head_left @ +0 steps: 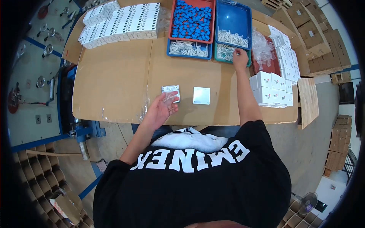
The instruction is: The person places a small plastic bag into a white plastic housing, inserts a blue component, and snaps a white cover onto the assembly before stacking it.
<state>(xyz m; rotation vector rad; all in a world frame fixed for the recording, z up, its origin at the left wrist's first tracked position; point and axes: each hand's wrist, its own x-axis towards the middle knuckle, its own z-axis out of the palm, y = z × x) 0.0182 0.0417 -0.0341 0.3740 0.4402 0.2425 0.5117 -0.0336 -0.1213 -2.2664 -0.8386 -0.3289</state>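
My left hand (159, 112) is near the table's front edge, its fingers curled around what looks like a small clear plastic packet (169, 97). Just beyond and partly behind it lies a white square plate with fittings (166, 89). To its right, a flat, shiny white square plate (201, 95) rests on the cardboard. My right hand (240, 59) reaches out to the green tray (217, 57), which holds small clear and white pieces. Its fingers are pinched together over the tray's right part; anything between them is too small to make out.
Behind stand a red tray (212, 22) of blue parts and blue trays (234, 5) (189, 57) with white plugs. White boxes are stacked at back left (133, 22) and right (272, 91). Clear bags (262, 49) fill a red bin. Cardboard (114, 79) covers the table.
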